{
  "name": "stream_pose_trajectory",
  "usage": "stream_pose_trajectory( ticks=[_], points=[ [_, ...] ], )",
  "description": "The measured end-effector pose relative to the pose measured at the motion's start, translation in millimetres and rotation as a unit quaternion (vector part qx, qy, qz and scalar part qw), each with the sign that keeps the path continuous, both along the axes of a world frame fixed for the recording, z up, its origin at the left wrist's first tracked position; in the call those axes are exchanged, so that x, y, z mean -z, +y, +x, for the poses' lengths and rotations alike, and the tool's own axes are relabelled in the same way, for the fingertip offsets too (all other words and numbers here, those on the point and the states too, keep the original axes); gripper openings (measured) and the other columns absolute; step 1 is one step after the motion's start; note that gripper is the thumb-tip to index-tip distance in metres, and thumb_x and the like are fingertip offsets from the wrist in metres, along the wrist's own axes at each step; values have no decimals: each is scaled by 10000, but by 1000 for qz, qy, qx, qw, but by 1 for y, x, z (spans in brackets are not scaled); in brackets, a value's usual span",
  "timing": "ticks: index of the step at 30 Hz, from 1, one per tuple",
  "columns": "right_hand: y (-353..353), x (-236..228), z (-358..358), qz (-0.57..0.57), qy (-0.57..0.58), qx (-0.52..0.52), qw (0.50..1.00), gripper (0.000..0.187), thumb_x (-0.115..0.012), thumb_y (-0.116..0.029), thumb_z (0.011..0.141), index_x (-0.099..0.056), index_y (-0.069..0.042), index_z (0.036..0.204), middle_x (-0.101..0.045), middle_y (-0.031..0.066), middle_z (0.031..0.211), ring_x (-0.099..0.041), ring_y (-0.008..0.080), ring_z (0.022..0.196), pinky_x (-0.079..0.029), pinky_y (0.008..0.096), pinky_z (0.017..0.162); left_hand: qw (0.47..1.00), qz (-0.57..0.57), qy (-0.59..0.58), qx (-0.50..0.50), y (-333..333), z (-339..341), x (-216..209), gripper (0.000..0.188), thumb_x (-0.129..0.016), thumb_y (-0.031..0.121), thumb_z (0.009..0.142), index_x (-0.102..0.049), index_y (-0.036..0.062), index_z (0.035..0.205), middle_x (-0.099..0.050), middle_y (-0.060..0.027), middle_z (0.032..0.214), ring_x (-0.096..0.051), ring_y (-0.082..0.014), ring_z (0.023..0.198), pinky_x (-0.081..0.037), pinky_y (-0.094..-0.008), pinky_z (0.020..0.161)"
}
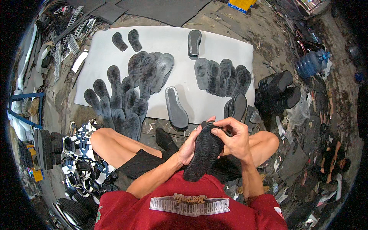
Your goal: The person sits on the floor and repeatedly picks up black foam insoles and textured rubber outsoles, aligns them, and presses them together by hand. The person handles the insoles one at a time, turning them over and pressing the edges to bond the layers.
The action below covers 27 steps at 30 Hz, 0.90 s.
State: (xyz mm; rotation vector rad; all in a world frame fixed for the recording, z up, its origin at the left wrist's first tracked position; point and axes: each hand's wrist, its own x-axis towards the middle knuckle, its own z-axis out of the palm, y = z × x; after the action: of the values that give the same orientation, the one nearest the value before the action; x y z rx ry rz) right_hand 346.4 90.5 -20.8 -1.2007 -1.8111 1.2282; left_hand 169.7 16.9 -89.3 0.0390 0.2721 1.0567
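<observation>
A black shoe sole [201, 158] with a wavy tread is held over my lap, its tread side turned up toward me. Along its left edge my left hand [187, 148] grips it, thumb on the near face. My right hand [237, 138] pinches the sole's upper right edge between thumb and bent fingers; whether a second layer lies behind is hidden. Just beyond the hands, a single sole with a pale rim [177, 109] lies on a white board [168, 41]. A small stack of black soles [237, 107] leans at the board's near right edge.
Black sole pieces [147, 73] overlap on the board's left, and others [222, 76] on its right. Piled sandal straps [82, 161] lie left of my knee. Stacked black soles [278, 90] and a blue water bottle [312, 63] stand at right. Scraps litter the floor.
</observation>
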Motion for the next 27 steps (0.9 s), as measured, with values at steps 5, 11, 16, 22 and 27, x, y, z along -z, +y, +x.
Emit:
stream_pose_trajectory(
  ticks=[5,11,16,22,27],
  points=[
    [-15,-12,-21,34,-44,39,998,210,-880,-95,885,-798,-31,1068,-802,104,996,-760,185,891,-587,324,816,999,-8,32,-37,-6,0,13,656,-438,541,1151,-324,178,1686,-618,-100,1468,-686,-270,1262,-603,-476,1056],
    [-27,-5,-44,37,-9,91,995,392,-905,-105,866,-667,-27,1168,-777,113,1002,-754,205,876,-592,338,826,986,78,113,-94,-12,-5,12,569,-507,439,1150,-366,180,1637,-573,-106,1479,-608,-216,1321,-524,-393,1111],
    [-32,-8,-61,62,-99,87,989,472,-909,-144,852,-637,-42,1224,-702,116,976,-696,246,909,-575,394,824,988,49,104,-107,-16,-26,13,417,-543,308,1129,-419,168,1502,-589,-140,1423,-621,-245,1284,-545,-407,1071],
    [-43,-6,-64,-1,-117,59,991,438,-890,-142,872,-653,-24,1221,-731,125,1022,-699,246,900,-570,374,811,985,46,104,-131,-13,-41,11,329,-583,205,1111,-451,123,1400,-634,-172,1393,-672,-279,1258,-592,-418,1050],
    [-48,1,-62,-22,-61,59,996,238,-848,-85,904,-718,5,1082,-763,138,1012,-711,245,832,-569,361,770,978,3,173,-113,-19,-44,2,337,-650,178,1093,-558,37,1385,-667,-144,1348,-678,-241,1246,-584,-386,1058]
  ],
)
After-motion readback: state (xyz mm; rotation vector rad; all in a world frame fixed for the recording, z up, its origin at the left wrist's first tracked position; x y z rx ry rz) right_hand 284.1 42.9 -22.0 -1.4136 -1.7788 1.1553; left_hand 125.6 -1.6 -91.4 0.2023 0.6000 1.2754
